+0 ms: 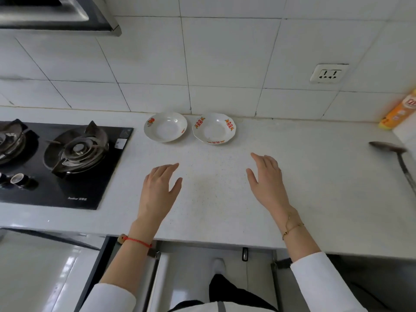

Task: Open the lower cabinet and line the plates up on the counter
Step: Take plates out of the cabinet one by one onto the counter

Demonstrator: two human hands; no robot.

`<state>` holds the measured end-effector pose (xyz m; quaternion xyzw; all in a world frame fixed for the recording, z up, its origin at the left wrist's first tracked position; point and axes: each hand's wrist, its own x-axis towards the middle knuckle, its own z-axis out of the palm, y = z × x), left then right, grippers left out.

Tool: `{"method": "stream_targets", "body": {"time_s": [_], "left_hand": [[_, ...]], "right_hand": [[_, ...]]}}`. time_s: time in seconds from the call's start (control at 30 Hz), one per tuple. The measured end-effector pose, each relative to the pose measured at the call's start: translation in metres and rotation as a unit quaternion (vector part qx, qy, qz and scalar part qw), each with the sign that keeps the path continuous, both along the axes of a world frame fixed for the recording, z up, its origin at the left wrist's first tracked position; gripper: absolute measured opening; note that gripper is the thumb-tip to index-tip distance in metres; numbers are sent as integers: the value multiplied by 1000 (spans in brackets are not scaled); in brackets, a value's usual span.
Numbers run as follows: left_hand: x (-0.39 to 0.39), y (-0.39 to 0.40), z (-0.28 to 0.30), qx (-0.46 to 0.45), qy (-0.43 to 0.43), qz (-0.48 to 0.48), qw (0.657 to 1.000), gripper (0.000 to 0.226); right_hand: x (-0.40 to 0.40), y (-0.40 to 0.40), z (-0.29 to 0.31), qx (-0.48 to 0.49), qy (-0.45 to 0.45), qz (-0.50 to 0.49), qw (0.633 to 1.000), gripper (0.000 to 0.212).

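Your left hand (pixel 160 186) hovers palm-down over the speckled white counter (pixel 315 176), fingers straight and close together, thumb splayed to the right; it grips nothing, and whether the palm touches the surface cannot be told from this angle. Your right hand (pixel 267 179) mirrors it, fingers extended toward the wall, thumb spread to the left, holding nothing. The two hands sit well apart with bare counter between them. A red string bracelet (pixel 136 241) circles your left wrist and a thin gold chain bracelet (pixel 292 228) your right. Both plates stand at the back of the counter against the tiled wall: the round plate with fruit print (pixel 165 127) on the left, the scalloped plate with red characters (pixel 213 128) just beside it on the right, rims near each other, both upright and beyond your fingertips. Left of the plates lies the black gas hob (pixel 90 181). At the right edge a metal ladle (pixel 391 149) rests on the counter, and a yellow-orange box (pixel 398 113) leans in the corner. A wall socket (pixel 329 73) sits above. Below the counter edge, the lower cabinet (pixel 202 266) stands open, its door (pixel 94 273) swung out on the left.
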<state>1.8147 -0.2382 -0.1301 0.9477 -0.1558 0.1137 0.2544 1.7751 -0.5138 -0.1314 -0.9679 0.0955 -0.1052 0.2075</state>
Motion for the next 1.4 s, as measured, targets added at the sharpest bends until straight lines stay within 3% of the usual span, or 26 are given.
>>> {"method": "stream_targets", "body": {"time_s": [0.63, 1.4], "left_hand": [[-224, 91, -3, -20, 7, -42, 999, 38], [-345, 0, -29, -31, 77, -39, 996, 34]], "right_hand": [[-277, 93, -5, 35, -1, -86, 996, 45], [-391, 0, -30, 58, 58, -84, 993, 44]]}}
